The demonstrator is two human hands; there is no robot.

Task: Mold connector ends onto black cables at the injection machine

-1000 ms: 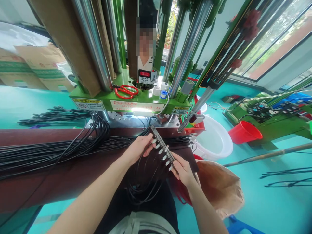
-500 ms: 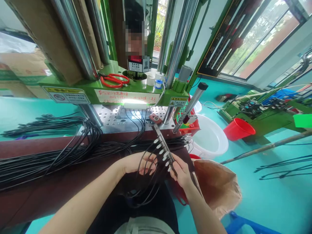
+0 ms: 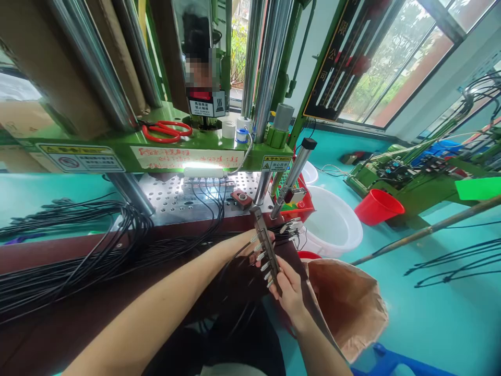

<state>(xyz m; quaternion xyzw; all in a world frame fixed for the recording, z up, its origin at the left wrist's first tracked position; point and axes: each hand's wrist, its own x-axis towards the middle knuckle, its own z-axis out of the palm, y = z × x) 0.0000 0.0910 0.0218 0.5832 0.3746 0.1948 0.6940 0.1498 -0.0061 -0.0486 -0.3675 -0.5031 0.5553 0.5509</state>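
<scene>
My right hand grips the near end of a dark metal mould bar. White cable plugs stick out along the bar's left side in a row. My left hand is at that row of plugs, its fingers curled about the black cables and partly hidden behind the bar. The cables below it are smeared by motion. The far end of the bar lies close to a small brown block on the press plate.
A green press stands ahead, with red scissors and tape rolls on it. Bundled black cables cover the bench's left side. To the right are a white tub, a paper sack and a red bucket.
My left hand has moved up and right, from the hanging cables to the plugs at the bar. The bar has turned in my right hand, and the view has shifted slightly.
</scene>
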